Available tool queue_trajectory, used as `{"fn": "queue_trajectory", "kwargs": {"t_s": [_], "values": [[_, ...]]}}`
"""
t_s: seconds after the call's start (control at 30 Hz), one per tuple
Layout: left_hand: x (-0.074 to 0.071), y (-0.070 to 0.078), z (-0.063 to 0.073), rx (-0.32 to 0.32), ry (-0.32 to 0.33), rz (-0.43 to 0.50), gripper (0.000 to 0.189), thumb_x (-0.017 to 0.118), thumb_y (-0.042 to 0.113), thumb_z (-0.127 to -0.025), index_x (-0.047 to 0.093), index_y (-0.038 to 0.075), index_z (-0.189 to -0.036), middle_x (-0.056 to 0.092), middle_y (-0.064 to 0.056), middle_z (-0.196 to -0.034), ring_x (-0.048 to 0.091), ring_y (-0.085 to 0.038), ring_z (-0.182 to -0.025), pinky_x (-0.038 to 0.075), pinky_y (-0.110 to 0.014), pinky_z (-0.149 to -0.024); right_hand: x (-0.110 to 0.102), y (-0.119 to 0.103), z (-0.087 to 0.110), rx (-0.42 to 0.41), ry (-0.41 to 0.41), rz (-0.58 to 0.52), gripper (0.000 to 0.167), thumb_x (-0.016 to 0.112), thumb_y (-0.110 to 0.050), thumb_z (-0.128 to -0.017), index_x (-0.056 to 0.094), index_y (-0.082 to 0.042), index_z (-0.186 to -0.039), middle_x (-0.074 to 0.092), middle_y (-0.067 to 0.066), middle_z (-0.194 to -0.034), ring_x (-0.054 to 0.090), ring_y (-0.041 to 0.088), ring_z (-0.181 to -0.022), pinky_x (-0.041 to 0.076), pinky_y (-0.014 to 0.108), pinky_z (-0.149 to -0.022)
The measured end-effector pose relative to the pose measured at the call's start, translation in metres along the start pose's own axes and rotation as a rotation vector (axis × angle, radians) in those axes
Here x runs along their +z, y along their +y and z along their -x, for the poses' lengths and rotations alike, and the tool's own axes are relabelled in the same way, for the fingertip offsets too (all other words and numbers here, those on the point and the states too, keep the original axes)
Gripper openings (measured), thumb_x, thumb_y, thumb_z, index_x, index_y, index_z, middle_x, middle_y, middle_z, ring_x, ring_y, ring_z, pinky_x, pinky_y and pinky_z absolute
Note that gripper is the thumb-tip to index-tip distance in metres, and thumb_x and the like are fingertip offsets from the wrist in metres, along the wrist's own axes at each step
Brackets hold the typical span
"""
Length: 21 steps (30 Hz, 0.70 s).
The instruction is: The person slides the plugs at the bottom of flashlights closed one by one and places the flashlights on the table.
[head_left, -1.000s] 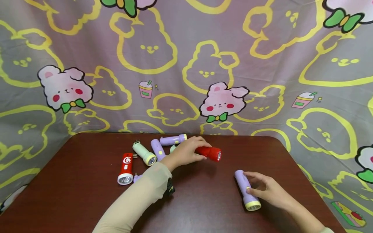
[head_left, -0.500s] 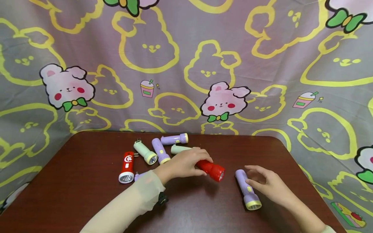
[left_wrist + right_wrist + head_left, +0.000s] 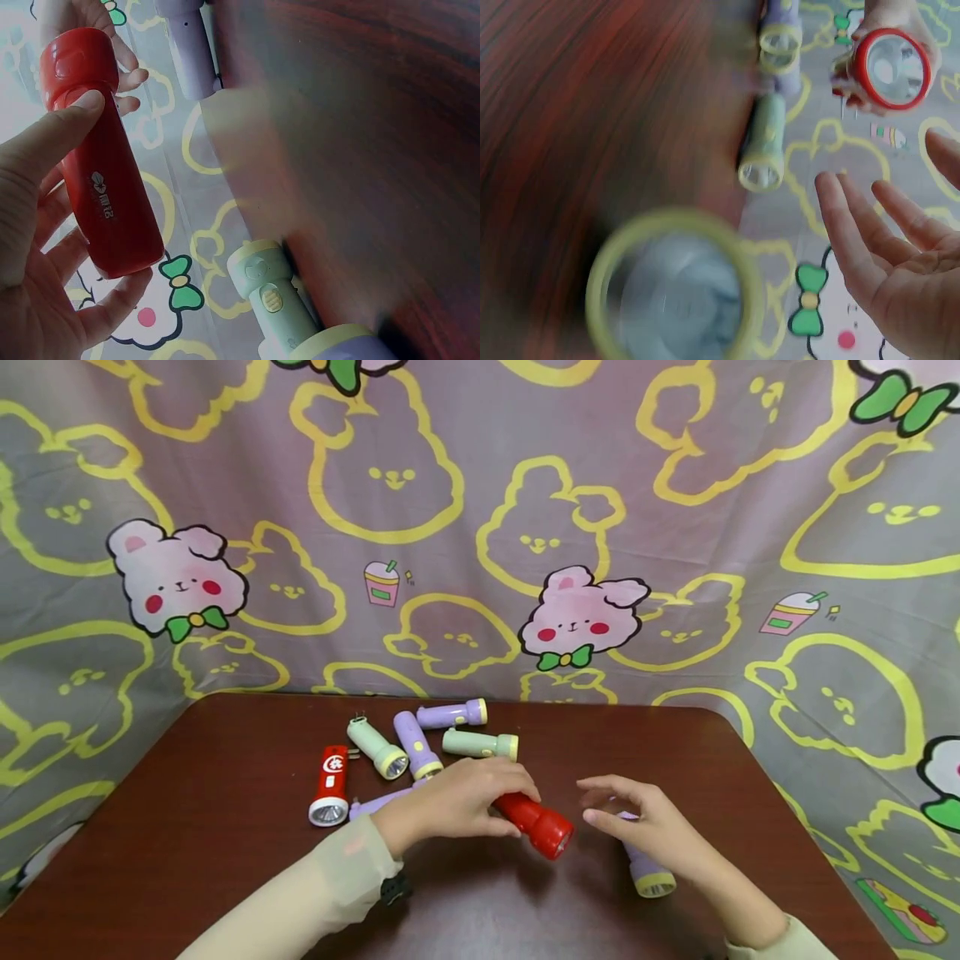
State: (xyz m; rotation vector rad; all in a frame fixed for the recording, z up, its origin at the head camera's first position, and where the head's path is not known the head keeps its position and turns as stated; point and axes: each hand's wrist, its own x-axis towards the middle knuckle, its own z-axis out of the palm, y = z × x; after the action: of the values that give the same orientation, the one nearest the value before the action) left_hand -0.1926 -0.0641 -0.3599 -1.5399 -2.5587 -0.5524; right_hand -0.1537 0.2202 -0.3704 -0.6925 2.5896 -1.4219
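A red flashlight (image 3: 538,828) is gripped by my left hand (image 3: 468,797), its lens end pointing forward-right. The left wrist view shows the thumb along the side of the red flashlight (image 3: 109,172) and the fingers curled behind its lower part. My right hand (image 3: 656,828) holds nothing; its fingers are spread and slightly bent, reaching toward the red flashlight. Below and partly behind that hand lies a purple flashlight (image 3: 647,870) with a yellow rim, half hidden by it. In the right wrist view, its yellow rim (image 3: 671,219) looms large and blurred beneath the open palm.
At the left lies a red flashlight with a white head (image 3: 330,787). Near it are a green flashlight (image 3: 378,749), several purple ones, including one at the back (image 3: 452,715), and another green one (image 3: 480,744). A patterned curtain (image 3: 450,527) hangs behind the brown table (image 3: 187,827).
My left hand has brought the red flashlight down and nearer from the back of the table. My right hand has let go of the purple flashlight and moved left, up off it.
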Motion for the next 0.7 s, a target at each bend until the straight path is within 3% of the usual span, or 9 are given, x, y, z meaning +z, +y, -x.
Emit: {"fn": "queue_trajectory", "kwargs": {"t_s": [0.17,0.33,0.47,0.7], "values": [[0.0,0.002,0.003,0.026,0.022,-0.011,0.037,0.081,0.03,-0.083,0.068,0.02,-0.116,0.068,0.008,-0.112,0.059,-0.007,-0.102,0.05,-0.019,-0.086,0.012,-0.004,-0.012,-0.008,-0.129,-0.151,0.037,0.065,-0.016,-0.096,0.06,-0.001,-0.129,0.069,0.023,-0.115,0.071,0.012,-0.1,0.057,0.024,-0.082],[0.0,0.003,0.005,0.034,0.032,-0.035,0.038,0.082,0.031,-0.082,0.068,0.021,-0.116,0.068,0.009,-0.112,0.059,-0.006,-0.103,0.05,-0.019,-0.081,0.021,-0.009,-0.018,0.006,-0.202,-0.217,0.04,0.066,-0.015,-0.095,0.059,0.001,-0.131,0.069,0.022,-0.116,0.072,0.015,-0.098,0.058,0.026,-0.081],[-0.001,0.007,0.005,0.056,0.038,-0.063,0.038,0.083,0.032,-0.081,0.068,0.023,-0.115,0.068,0.011,-0.11,0.059,-0.004,-0.102,0.049,-0.018,-0.076,0.025,-0.012,-0.02,0.058,-0.261,-0.261,0.043,0.067,-0.017,-0.095,0.057,0.001,-0.133,0.069,0.022,-0.117,0.072,0.017,-0.096,0.059,0.027,-0.08],[0.003,0.012,0.007,0.083,0.035,-0.107,0.038,0.082,0.033,-0.082,0.068,0.023,-0.116,0.067,0.012,-0.112,0.059,-0.004,-0.107,0.048,-0.02,-0.077,0.032,-0.012,-0.018,0.139,-0.363,-0.433,0.054,0.067,-0.015,-0.095,0.048,0.015,-0.136,0.067,0.026,-0.119,0.07,0.013,-0.096,0.059,0.027,-0.079]]}}
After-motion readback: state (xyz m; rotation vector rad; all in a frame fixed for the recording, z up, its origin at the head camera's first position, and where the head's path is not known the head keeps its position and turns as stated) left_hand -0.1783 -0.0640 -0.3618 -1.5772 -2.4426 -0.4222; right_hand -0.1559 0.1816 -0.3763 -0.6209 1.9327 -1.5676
